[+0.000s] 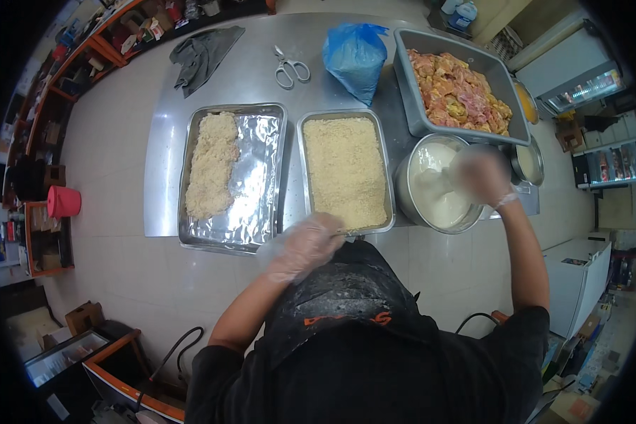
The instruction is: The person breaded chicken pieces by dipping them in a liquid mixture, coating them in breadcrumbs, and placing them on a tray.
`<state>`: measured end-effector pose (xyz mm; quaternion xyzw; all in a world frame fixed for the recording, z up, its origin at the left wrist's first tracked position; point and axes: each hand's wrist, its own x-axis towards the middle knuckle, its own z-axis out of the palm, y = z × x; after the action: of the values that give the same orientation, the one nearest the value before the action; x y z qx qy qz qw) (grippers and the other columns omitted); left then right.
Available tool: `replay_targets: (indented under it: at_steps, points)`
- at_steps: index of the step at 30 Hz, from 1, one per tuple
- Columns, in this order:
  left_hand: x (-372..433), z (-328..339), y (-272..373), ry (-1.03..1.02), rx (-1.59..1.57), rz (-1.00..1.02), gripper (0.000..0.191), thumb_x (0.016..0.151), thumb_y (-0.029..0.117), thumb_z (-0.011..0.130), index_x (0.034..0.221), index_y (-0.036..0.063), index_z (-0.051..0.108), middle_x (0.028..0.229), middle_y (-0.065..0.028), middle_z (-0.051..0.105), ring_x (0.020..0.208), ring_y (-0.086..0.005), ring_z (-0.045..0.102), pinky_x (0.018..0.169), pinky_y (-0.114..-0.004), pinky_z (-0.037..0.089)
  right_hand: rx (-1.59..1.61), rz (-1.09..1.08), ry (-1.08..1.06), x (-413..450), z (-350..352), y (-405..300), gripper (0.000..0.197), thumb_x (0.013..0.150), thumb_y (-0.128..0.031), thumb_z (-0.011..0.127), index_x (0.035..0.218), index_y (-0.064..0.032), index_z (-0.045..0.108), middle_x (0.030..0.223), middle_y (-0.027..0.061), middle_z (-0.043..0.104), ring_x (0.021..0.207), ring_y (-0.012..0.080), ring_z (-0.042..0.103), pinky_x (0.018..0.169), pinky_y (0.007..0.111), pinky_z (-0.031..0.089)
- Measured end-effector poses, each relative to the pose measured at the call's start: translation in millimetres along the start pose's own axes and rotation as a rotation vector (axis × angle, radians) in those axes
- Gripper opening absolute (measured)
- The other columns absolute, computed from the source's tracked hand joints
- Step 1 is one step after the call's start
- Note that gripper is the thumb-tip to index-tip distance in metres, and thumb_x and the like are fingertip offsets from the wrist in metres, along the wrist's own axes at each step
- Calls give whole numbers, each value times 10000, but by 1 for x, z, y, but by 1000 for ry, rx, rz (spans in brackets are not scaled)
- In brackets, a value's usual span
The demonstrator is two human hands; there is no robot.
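Observation:
My left hand (312, 241), in a clear plastic glove, is at the near edge of a metal tray of breadcrumbs (344, 169); whether it grips anything is unclear. My right hand (479, 175), gloved too and blurred, is over the right side of a steel pot of white batter (440, 212). Something pale and batter-coated is by its fingers, too blurred to name. To the left, crumb-coated pieces (212, 167) lie along the left side of a second metal tray (281, 175). Raw marinated meat (461, 95) fills much of a grey plastic tub (413, 100) behind the pot.
On the steel table (254, 74) lie a grey cloth (206, 58) and scissors (289, 69). A blue plastic bag (355, 63) stands behind the breadcrumb tray. A metal bowl (532, 159) is right of the pot, and another bowl with yellow contents (526, 103) is beside the tub.

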<state>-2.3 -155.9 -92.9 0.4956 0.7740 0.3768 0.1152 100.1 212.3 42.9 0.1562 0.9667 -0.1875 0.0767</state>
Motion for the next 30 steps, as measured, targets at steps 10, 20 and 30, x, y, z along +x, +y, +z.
replay_targets:
  at_steps: [10,20,30]
  points:
    - [11,68,-24,-331,204,155,70,806,131,631,847,76,650,839,-147,662,805,-328,650,706,-452,546,-168,-204,278,-4,-27,7,131,749,-56,713,860,14,701,857,235,678,846,421,653,767,461,528]
    - [18,52,-24,-258,182,68,136,766,185,674,751,49,676,756,-168,677,693,-394,674,654,-489,540,-181,-228,239,-5,-36,1,112,754,-40,688,853,14,691,869,236,670,865,425,652,780,474,524]
    - [21,51,-22,-305,250,12,156,716,182,681,782,40,686,781,-189,669,746,-388,682,696,-491,544,-184,-205,355,-10,-34,11,86,722,25,683,797,-2,653,840,193,657,824,391,639,742,453,517]
